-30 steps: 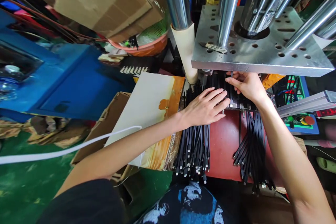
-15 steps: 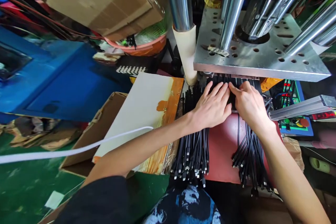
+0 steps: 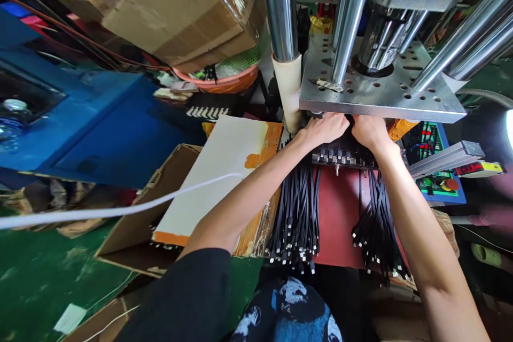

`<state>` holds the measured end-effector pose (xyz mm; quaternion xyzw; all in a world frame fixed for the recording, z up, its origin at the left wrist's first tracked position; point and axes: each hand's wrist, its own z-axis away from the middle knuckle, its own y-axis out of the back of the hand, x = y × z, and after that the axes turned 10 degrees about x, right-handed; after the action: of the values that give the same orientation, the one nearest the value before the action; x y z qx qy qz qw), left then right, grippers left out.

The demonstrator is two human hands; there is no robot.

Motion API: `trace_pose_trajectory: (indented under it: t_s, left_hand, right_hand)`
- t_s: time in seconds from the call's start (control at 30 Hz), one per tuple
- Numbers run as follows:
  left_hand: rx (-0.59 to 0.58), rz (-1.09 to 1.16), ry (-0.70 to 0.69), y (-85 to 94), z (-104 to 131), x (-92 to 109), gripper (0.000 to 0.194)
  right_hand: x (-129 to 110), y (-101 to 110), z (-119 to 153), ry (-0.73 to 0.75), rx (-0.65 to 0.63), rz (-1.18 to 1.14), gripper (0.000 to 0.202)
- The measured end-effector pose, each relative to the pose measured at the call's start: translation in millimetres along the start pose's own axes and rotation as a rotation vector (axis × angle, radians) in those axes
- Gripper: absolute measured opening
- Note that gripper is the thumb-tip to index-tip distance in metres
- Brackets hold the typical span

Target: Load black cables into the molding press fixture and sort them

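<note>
Both hands reach in at the front edge of the press's steel plate [image 3: 380,97]. My left hand [image 3: 326,128] is closed, fingertips at a dark fixture; whatever it grips is hidden. Close beside it, my right hand [image 3: 371,131] has its fingers curled down under the plate edge, their tips hidden. Between and below them shows the black fixture [image 3: 340,158] with a row of small metal connectors along its front. Black cables lie in a left bundle [image 3: 296,214] and a right bundle [image 3: 379,224] on the red surface [image 3: 340,214].
A white board [image 3: 212,171] lies left of the cables, above an open carton [image 3: 148,214]. Steel columns [image 3: 280,10] flank the press. On the right are a metal bar [image 3: 447,159] and a control box [image 3: 441,187] with buttons. A white cord [image 3: 120,214] crosses the left.
Both hands have moved farther forward to the plate edge, and their fingers have curled. The fixture's connector row has come into view. The camera view has shifted slightly.
</note>
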<state>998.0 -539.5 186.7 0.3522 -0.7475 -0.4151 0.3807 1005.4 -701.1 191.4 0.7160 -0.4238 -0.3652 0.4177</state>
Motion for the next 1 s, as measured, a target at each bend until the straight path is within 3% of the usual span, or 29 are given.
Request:
trace_pose_trajectory:
  t_s: [0.1, 0.17, 0.23, 0.3, 0.37, 0.47, 0.6, 0.7, 0.8, 0.87, 1.0]
  left_hand:
    - [0.197, 0.043, -0.118, 24.2, 57, 8, 0.031]
    - [0.216, -0.019, -0.010, 36.6, 115, 19, 0.032]
    - [0.014, -0.102, 0.212, 42.6, 168, 28, 0.037]
    - [-0.199, -0.060, 0.309, 43.3, 201, 33, 0.033]
    - [-0.296, 0.000, 0.346, 41.7, 214, 32, 0.034]
    - [-0.267, 0.133, 0.427, 41.4, 209, 24, 0.035]
    - [-0.295, 0.685, 0.664, 44.0, 204, 18, 0.027]
    - [-0.376, 1.112, 0.815, 43.3, 211, 31, 0.026]
    - [-0.441, 1.340, 0.870, 39.9, 222, 57, 0.032]
    - [-0.504, 1.379, 0.848, 35.8, 228, 74, 0.031]
    - [-0.532, 1.419, 0.877, 25.7, 229, 97, 0.034]
  right_hand:
    - [-9, 31, 86, -0.102, 0.097, 0.015, 0.034]
    - [-20, 42, 154, -0.261, 0.026, 0.091, 0.033]
    - [-32, 42, 208, -0.345, -0.178, 0.213, 0.038]
    - [-43, 33, 235, -0.370, -0.361, 0.293, 0.035]
    - [-48, 23, 239, -0.363, -0.465, 0.299, 0.028]
    - [-47, 19, 230, -0.367, -0.491, 0.274, 0.026]
    - [-54, 29, 225, -0.410, -0.484, 0.318, 0.029]
    - [-58, 31, 224, -0.441, -0.533, 0.340, 0.028]
    - [-49, 28, 225, -0.452, -0.509, 0.271, 0.022]
    - [-40, 30, 231, -0.447, -0.401, 0.082, 0.019]
    - [-43, 52, 255, -0.495, -0.236, -0.639, 0.023]
